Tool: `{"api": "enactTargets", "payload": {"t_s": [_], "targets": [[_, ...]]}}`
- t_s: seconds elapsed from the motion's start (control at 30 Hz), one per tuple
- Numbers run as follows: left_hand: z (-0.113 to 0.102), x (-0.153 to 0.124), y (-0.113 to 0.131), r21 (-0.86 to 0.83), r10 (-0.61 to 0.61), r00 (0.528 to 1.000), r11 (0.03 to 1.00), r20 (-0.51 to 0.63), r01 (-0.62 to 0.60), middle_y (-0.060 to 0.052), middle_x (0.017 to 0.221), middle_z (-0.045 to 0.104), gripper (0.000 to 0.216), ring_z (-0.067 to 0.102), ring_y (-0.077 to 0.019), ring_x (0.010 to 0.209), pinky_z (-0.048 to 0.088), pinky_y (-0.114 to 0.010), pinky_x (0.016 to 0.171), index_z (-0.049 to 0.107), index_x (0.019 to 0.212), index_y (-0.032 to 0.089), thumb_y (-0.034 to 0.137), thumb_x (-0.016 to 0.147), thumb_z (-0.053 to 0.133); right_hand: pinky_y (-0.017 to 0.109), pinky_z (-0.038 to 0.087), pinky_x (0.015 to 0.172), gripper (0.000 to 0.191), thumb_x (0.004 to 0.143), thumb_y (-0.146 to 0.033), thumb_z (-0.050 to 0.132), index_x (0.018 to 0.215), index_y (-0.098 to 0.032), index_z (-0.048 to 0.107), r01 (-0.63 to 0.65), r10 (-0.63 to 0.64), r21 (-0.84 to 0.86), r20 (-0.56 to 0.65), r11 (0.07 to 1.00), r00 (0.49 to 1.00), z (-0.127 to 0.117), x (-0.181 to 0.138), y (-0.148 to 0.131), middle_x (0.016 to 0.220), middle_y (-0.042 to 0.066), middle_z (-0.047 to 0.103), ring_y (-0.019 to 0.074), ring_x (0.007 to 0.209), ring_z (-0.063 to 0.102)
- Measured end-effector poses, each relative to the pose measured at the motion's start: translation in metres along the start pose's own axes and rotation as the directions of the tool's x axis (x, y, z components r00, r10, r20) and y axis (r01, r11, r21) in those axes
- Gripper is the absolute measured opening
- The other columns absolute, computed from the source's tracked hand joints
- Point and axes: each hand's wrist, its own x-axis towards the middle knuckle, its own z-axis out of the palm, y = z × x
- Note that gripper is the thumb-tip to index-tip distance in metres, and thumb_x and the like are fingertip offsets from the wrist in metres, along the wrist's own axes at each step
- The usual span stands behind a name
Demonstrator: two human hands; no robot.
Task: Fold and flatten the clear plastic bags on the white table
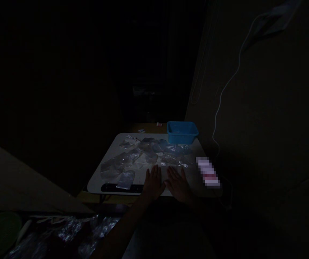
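Note:
Both of my hands rest on the front part of a small white table (108, 153), with their thumbs close together. My left hand (153, 183) lies palm down, its fingers stretched out and pointing away from me. Beside it my right hand (178, 184) is also flat, fingers extended, with nothing seen in it. Just beyond the fingertips, clear plastic bags (133, 156) are spread and crumpled across the tabletop. One folded clear plastic packet (126, 179) lies left of my left hand, partly over a dark slot (109, 187) at the table's front edge.
A blue plastic basin (181, 138) stands at the table's back right. A blurred-out lit rectangle (208, 172) lies at the right edge. A white cable (221, 93) hangs along the wall. Shiny plastic (73, 228) and a green round item (0, 228) are at lower left. The room is very dark.

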Motion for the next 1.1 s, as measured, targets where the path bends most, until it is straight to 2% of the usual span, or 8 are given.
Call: {"api": "enactTargets", "payload": {"t_s": [0.2,0.4,0.47,0.63,0.83,1.0,1.1], "targets": [[0.002,-0.001,0.001,0.001,-0.016,1.0,1.0,-0.027,0.016,-0.017,0.136,0.026,0.062,0.018,-0.0265,0.126,0.017,-0.046,0.1,0.027,0.129,0.005,0.047,0.084,0.022,0.05,-0.001,0.101,0.052,0.088,-0.043,0.016,0.128,-0.016,0.033,-0.07,0.071,-0.018,0.032,0.997,0.997,0.003,-0.001,0.007,0.136,0.009,0.028,0.0218,0.126,0.02],[0.005,0.0,0.002,-0.012,-0.025,0.998,1.0,-0.062,0.025,-0.015,0.135,0.028,0.061,0.019,-0.0259,0.126,0.016,-0.047,0.1,0.029,0.129,0.008,0.048,0.085,0.019,0.052,-0.001,0.099,0.052,0.088,-0.041,0.015,0.128,-0.012,0.033,-0.165,0.166,-0.029,0.04,0.986,0.985,-0.003,0.0,0.01,0.134,0.013,0.03,0.0226,0.125,0.023],[0.005,0.001,0.001,-0.012,-0.022,0.999,1.0,-0.044,0.021,-0.015,0.135,0.028,0.06,0.018,-0.0262,0.126,0.017,-0.047,0.1,0.029,0.13,0.008,0.047,0.085,0.02,0.052,0.0,0.1,0.052,0.088,-0.042,0.017,0.128,-0.012,0.033,-0.136,0.136,-0.03,0.021,0.99,0.99,-0.004,-0.001,0.006,0.135,0.013,0.028,0.0234,0.126,0.021],[0.002,0.0,0.0,-0.003,-0.006,1.0,1.0,-0.01,0.005,-0.015,0.136,0.026,0.058,0.017,-0.0264,0.127,0.016,-0.047,0.1,0.027,0.13,0.007,0.043,0.084,0.024,0.049,0.002,0.102,0.047,0.088,-0.04,0.017,0.124,-0.02,0.039,0.037,-0.037,0.005,0.013,0.999,0.999,-0.002,-0.007,-0.003,0.135,0.006,0.031,0.0194,0.126,0.021],[-0.001,-0.001,0.003,-0.015,-0.03,0.999,0.999,-0.039,0.029,-0.015,0.135,0.029,0.058,0.02,-0.0257,0.126,0.018,-0.048,0.1,0.029,0.129,0.007,0.044,0.086,0.018,0.05,0.001,0.101,0.051,0.088,-0.041,0.018,0.128,-0.014,0.033,-0.04,0.04,-0.014,0.019,0.999,0.999,-0.002,-0.011,0.008,0.134,0.01,0.031,0.0207,0.126,0.021],[-0.004,-0.001,0.001,-0.024,-0.01,0.997,1.0,-0.071,0.008,-0.015,0.135,0.028,0.05,0.018,-0.0246,0.127,0.021,-0.048,0.098,0.029,0.129,0.008,0.034,0.088,0.018,0.051,0.001,0.101,0.051,0.088,-0.04,0.018,0.13,-0.014,0.029,-0.064,0.066,-0.041,0.031,0.997,0.997,-0.003,-0.012,0.016,0.136,0.009,0.028,0.0206,0.126,0.019],[-0.008,-0.002,-0.004,-0.087,-0.077,0.993,0.994,-0.089,0.069,-0.014,0.134,0.031,0.046,0.021,-0.0231,0.126,0.024,-0.045,0.097,0.03,0.128,0.009,0.029,0.088,0.018,0.051,0.002,0.101,0.051,0.087,-0.041,0.018,0.13,-0.015,0.028,-0.072,0.074,-0.042,0.035,0.997,0.997,-0.003,-0.013,0.016,0.136,0.009,0.028,0.0208,0.127,0.019]]}}
